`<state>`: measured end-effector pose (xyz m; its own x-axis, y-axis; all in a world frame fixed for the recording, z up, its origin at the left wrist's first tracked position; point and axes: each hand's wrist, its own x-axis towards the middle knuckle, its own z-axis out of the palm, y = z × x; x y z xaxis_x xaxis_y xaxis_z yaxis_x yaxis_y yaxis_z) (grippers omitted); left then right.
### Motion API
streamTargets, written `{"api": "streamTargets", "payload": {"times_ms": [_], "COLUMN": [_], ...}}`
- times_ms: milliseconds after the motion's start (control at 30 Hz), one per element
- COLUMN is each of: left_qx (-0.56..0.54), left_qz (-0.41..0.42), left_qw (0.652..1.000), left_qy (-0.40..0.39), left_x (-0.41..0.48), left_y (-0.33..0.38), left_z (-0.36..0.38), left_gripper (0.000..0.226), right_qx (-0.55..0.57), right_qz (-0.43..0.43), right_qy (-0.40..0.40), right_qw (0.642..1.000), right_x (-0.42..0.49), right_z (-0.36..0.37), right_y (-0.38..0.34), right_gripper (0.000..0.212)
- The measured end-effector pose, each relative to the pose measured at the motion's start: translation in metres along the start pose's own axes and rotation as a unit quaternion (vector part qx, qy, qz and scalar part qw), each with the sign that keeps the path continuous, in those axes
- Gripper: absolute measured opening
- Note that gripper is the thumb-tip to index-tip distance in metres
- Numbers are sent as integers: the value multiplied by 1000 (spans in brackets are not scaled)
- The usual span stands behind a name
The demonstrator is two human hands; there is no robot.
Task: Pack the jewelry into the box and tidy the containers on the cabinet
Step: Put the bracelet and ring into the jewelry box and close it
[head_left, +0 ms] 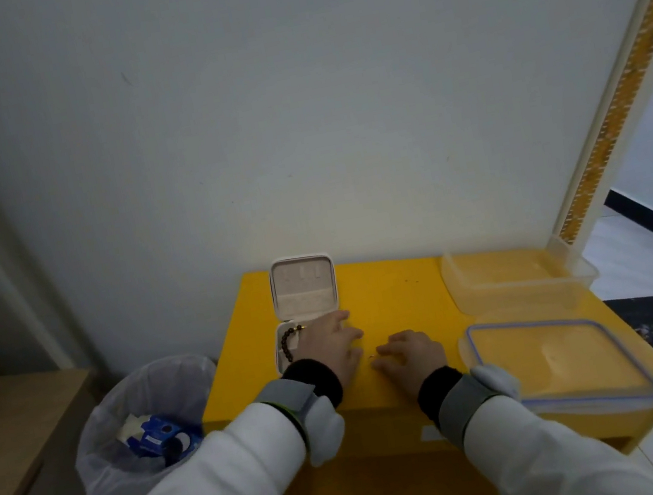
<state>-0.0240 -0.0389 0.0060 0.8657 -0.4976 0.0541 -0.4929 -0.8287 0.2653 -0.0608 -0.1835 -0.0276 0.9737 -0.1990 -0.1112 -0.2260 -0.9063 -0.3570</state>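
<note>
A small pale jewelry box [304, 290] stands open at the back left of the yellow cabinet [393, 292], its lid upright against the wall. A dark beaded bracelet [289, 343] lies in the box's base. My left hand [336, 348] rests flat beside the base, fingers spread, partly covering it. My right hand [411, 352] lies on the cabinet top just right of it, fingers bent down near a tiny dark item [371, 356] that is too small to identify. A clear plastic container [513, 279] sits at the back right, its blue-rimmed lid [563, 362] in front of it.
A bin [148, 431] lined with a white bag, holding blue packaging, stands left of the cabinet. A wooden surface [13, 433] lies farther left. The white wall rises right behind the cabinet. A doorway frame [617, 100] is at the right.
</note>
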Motion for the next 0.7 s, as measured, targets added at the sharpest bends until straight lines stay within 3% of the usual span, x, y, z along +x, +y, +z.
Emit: {"api": "streamTargets", "payload": {"times_ms": [133,300,400,467,567,700], "left_qx": [82,120,89,63,41,10], "left_qz": [4,23,16,7,-21,-94], "left_qw": [993,986,991,995,999,993], "left_qy": [-90,-111,-95,-77,-7,71], "left_x": [3,1,2,2,0,-9], "left_y": [10,7,5,4,-1,-29], "left_z": [22,35,33,28,17,1], "left_gripper": [40,45,44,45,54,62], "right_qx": [-12,-47,-42,17,123,143], "right_qz": [-4,-48,-53,-39,-38,-78], "right_qy": [-5,-10,-11,7,58,84], "right_qw": [1000,998,998,999,990,983], "right_x": [1,3,2,1,-3,-2], "right_z": [4,5,1,-4,-12,-15], "right_y": [-2,-3,-5,-10,-24,-50], "right_gripper": [42,38,40,41,37,37]}}
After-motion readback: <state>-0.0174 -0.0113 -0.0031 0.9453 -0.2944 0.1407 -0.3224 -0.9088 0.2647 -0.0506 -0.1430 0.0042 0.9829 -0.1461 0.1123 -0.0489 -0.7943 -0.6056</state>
